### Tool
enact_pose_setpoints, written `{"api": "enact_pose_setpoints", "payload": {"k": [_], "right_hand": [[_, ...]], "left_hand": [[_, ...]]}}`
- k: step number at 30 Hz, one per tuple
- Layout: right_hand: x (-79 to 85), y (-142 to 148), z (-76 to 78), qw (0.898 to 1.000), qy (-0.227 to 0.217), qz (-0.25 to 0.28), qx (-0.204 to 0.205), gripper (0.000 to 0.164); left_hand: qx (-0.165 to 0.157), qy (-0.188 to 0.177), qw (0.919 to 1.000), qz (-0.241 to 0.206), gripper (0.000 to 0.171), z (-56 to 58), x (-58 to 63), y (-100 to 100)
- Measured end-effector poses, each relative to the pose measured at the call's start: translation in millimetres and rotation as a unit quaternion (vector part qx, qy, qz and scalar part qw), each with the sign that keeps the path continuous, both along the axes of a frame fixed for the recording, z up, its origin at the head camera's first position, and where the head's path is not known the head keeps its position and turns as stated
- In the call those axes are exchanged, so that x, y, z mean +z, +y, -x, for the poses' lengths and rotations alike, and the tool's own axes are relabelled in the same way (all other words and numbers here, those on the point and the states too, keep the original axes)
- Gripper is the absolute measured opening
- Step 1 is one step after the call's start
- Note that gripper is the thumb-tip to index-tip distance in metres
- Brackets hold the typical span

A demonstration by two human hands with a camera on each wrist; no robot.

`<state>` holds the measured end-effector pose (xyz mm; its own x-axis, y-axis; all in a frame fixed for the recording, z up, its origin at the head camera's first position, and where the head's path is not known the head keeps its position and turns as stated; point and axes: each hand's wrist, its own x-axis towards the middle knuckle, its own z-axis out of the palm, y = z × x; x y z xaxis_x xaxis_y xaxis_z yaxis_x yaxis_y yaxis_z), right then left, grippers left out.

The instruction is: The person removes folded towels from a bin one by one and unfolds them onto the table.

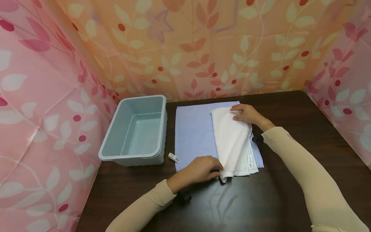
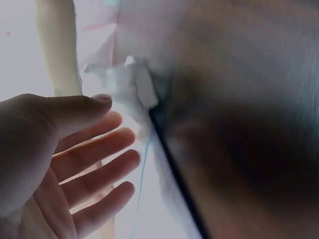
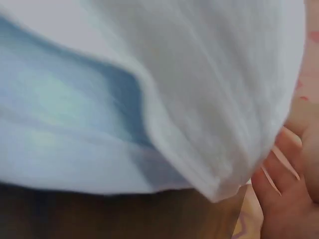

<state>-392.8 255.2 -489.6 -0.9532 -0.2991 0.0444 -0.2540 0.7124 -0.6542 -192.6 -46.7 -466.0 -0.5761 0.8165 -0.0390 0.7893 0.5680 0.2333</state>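
Note:
A white towel [image 1: 230, 138] lies folded over a light purple towel [image 1: 194, 135], its layers slanting apart toward the front edge. My right hand [image 1: 246, 114] pinches the white towel's far corner. In the right wrist view the raised white towel [image 3: 214, 99] drops to a corner beside the fingers [image 3: 279, 169] of that hand. At the front left corner of the white towel is my left hand [image 1: 203, 169], thumb and fingers apart. The left wrist view has this left hand [image 2: 75, 154] with its fingers loosely extended and nothing between them.
A grey-blue plastic bin [image 1: 139, 135] stands left of the towels. Between them, a small white tag [image 1: 173, 157] sticks out by the purple towel's edge. A printed label [image 1: 250, 161] shows on the white towel. Floral curtains [image 1: 203, 48] enclose the dark table [image 1: 292, 122] behind and at both sides.

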Motion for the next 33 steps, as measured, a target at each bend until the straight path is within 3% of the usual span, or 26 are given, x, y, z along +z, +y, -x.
{"api": "enact_pose_setpoints", "payload": {"k": [4, 9, 14, 18, 23, 33], "right_hand": [[9.0, 3.5, -27.0, 0.996, 0.040, 0.038, -0.063, 0.040], [20.4, 15.8, -75.4, 0.991, 0.066, 0.038, -0.110, 0.036], [14.8, 22.1, -125.1, 0.991, 0.029, 0.040, -0.124, 0.033], [7.5, 18.0, -154.6, 0.990, -0.006, 0.038, -0.135, 0.033], [2.3, 7.1, -171.3, 0.989, -0.020, 0.031, -0.144, 0.035], [0.5, -3.1, -175.9, 0.982, -0.072, 0.038, -0.168, 0.048]], "left_hand": [[0.016, 0.003, 0.9998, 0.010, 0.033, 9.8, 4.6, -6.8], [0.013, 0.003, 0.9994, 0.031, 0.040, 17.8, 1.7, -11.6], [0.010, -0.010, 0.9990, 0.043, 0.044, 21.1, -3.0, -14.5], [0.008, -0.016, 0.9988, 0.046, 0.046, 23.7, -6.1, -16.5], [0.014, -0.020, 0.9985, 0.049, 0.048, 26.2, -8.0, -19.1], [0.010, -0.024, 0.9985, 0.049, 0.050, 25.2, -9.2, -18.7]]}}
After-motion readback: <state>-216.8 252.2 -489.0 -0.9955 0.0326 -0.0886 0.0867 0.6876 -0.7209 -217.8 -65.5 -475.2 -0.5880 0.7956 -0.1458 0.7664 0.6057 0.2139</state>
